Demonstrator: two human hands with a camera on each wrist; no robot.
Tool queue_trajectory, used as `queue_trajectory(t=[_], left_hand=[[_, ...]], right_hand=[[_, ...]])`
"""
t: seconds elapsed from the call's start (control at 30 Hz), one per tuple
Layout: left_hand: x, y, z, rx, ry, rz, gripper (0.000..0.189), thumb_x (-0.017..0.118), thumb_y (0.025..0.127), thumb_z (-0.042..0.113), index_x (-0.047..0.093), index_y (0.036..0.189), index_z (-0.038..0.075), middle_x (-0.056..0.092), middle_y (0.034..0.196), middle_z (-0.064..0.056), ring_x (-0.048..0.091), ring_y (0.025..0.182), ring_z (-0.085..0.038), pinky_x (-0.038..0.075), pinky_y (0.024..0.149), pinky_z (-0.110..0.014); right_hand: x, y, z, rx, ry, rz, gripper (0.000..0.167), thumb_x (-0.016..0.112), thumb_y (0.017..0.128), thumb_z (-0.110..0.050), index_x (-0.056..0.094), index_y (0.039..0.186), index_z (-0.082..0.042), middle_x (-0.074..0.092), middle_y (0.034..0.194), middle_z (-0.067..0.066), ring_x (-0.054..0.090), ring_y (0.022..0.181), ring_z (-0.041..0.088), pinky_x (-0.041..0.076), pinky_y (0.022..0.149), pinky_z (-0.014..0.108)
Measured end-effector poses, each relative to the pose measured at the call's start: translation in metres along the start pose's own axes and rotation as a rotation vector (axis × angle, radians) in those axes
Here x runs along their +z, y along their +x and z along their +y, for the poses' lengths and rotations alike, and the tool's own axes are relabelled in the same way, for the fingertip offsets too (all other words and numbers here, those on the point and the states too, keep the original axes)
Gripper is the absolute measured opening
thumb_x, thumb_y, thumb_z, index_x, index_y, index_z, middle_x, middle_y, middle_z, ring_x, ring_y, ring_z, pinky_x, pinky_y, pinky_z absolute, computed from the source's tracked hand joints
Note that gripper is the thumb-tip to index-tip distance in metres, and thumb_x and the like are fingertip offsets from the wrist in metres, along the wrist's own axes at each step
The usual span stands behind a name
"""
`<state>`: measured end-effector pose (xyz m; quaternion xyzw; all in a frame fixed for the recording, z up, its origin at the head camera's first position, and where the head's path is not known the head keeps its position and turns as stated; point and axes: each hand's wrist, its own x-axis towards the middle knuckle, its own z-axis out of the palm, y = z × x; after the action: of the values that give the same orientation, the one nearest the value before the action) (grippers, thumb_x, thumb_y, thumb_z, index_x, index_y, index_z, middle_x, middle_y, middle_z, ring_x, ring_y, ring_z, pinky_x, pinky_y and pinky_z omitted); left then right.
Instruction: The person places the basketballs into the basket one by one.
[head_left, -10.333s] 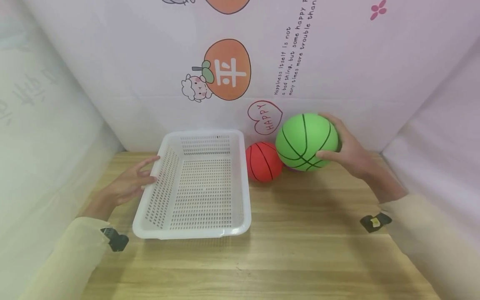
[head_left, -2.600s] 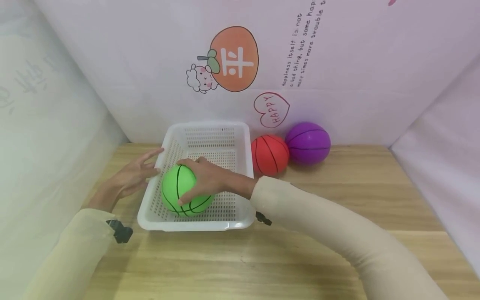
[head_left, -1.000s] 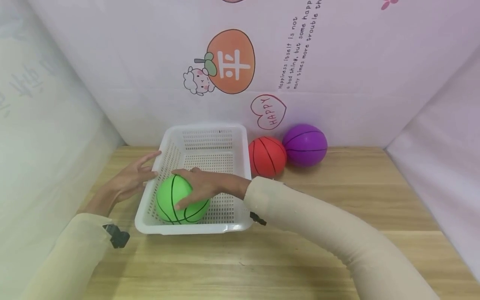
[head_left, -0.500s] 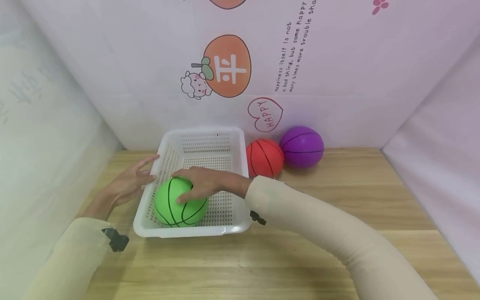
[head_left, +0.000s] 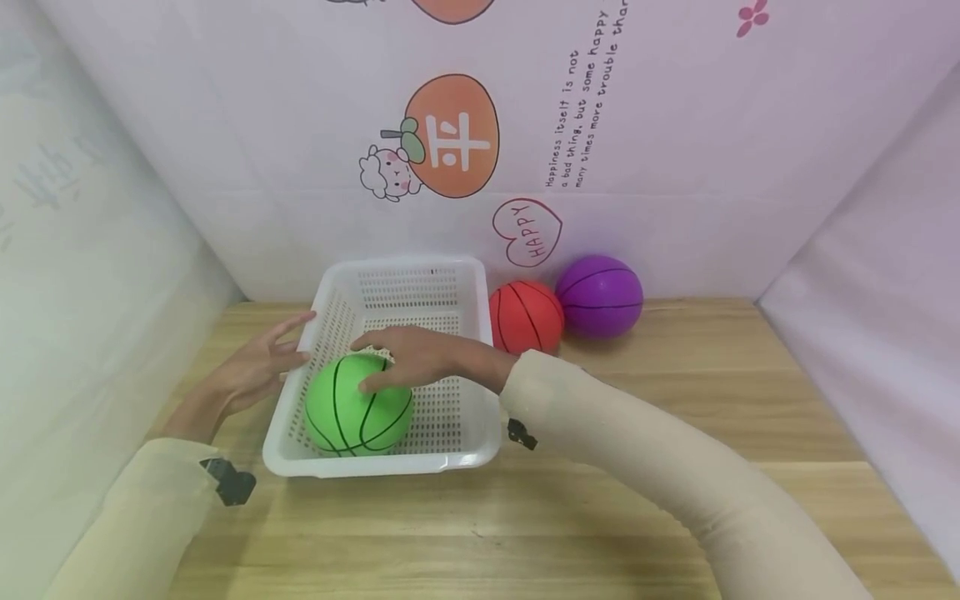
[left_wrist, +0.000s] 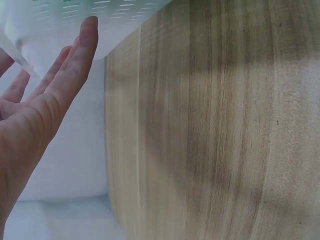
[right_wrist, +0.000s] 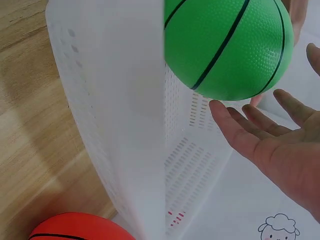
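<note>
A green toy basketball with black lines sits in the front left part of the white perforated plastic basket. My right hand hovers at the ball's upper right side with spread, relaxed fingers. In the right wrist view, the fingertips are right by the ball's surface, not wrapped round it. My left hand is at the basket's left side, its extended fingers touching the rim. Seen from the left wrist, straight fingers lie along the basket's outer wall.
Against the basket's right side rests a red ball, with a purple ball beside it at the back wall. A printed white cloth hangs behind the wooden table, and pale cloth flanks both sides.
Earlier, my right hand carried the green ball from above the purple ball leftward and lowered it into the basket. Since then its fingers have loosened and lifted off. The left hand stays at the rim.
</note>
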<state>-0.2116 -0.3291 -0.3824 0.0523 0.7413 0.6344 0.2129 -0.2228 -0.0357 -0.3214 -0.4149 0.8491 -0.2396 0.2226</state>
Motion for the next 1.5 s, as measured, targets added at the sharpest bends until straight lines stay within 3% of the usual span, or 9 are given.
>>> queue_trajectory(t=[0.27, 0.57, 0.77, 0.97, 1.27, 1.5], left_hand=[[0.000, -0.001, 0.002, -0.004, -0.009, 0.000, 0.080, 0.053, 0.101, 0.005, 0.005, 0.162, 0.024, 0.014, 0.160, -0.030, 0.031, 0.136, -0.055, 0.045, 0.097, -0.063], [0.000, -0.001, 0.001, 0.001, -0.012, -0.007, 0.079, 0.052, 0.102, 0.003, 0.005, 0.162, 0.023, 0.015, 0.160, -0.030, 0.031, 0.136, -0.054, 0.044, 0.098, -0.064], [0.000, 0.000, 0.003, 0.003, -0.008, -0.013, 0.080, 0.053, 0.102, 0.005, 0.005, 0.162, 0.024, 0.018, 0.159, -0.030, 0.041, 0.132, -0.048, 0.046, 0.097, -0.062], [-0.003, 0.000, 0.001, 0.007, -0.005, -0.004, 0.080, 0.054, 0.101, 0.006, 0.007, 0.162, 0.026, 0.019, 0.159, -0.029, 0.049, 0.128, -0.038, 0.047, 0.097, -0.062], [-0.003, 0.001, -0.001, 0.007, -0.024, -0.016, 0.080, 0.054, 0.101, 0.005, 0.006, 0.162, 0.024, 0.021, 0.158, -0.030, 0.048, 0.128, -0.039, 0.046, 0.096, -0.063], [0.000, 0.001, 0.000, 0.003, -0.019, -0.017, 0.081, 0.053, 0.101, 0.005, 0.004, 0.162, 0.023, 0.020, 0.158, -0.031, 0.051, 0.126, -0.036, 0.047, 0.096, -0.062]], right_hand=[[-0.004, -0.004, 0.007, -0.014, -0.020, 0.014, 0.059, 0.061, 0.097, -0.041, 0.048, 0.148, -0.015, 0.049, 0.148, 0.003, 0.048, 0.131, 0.017, 0.042, 0.107, 0.034], [-0.006, -0.013, 0.011, 0.002, 0.037, 0.024, 0.058, 0.063, 0.095, -0.043, 0.051, 0.145, -0.017, 0.054, 0.142, 0.004, 0.055, 0.124, 0.022, 0.048, 0.101, 0.038], [-0.012, -0.021, 0.015, -0.005, 0.069, 0.049, 0.060, 0.064, 0.095, -0.040, 0.048, 0.148, -0.017, 0.054, 0.143, 0.010, 0.054, 0.126, 0.027, 0.048, 0.102, 0.043], [-0.015, -0.024, 0.018, -0.004, 0.092, 0.078, 0.060, 0.065, 0.094, -0.042, 0.048, 0.147, -0.020, 0.054, 0.143, 0.010, 0.051, 0.130, 0.026, 0.046, 0.104, 0.043], [-0.018, -0.034, 0.030, 0.003, 0.123, 0.149, 0.061, 0.068, 0.092, -0.041, 0.050, 0.146, -0.022, 0.057, 0.139, 0.003, 0.052, 0.127, 0.021, 0.047, 0.102, 0.044], [-0.021, -0.053, 0.043, 0.002, 0.228, 0.196, 0.059, 0.070, 0.093, -0.037, 0.050, 0.146, -0.022, 0.054, 0.141, -0.003, 0.048, 0.128, 0.015, 0.047, 0.102, 0.041]])
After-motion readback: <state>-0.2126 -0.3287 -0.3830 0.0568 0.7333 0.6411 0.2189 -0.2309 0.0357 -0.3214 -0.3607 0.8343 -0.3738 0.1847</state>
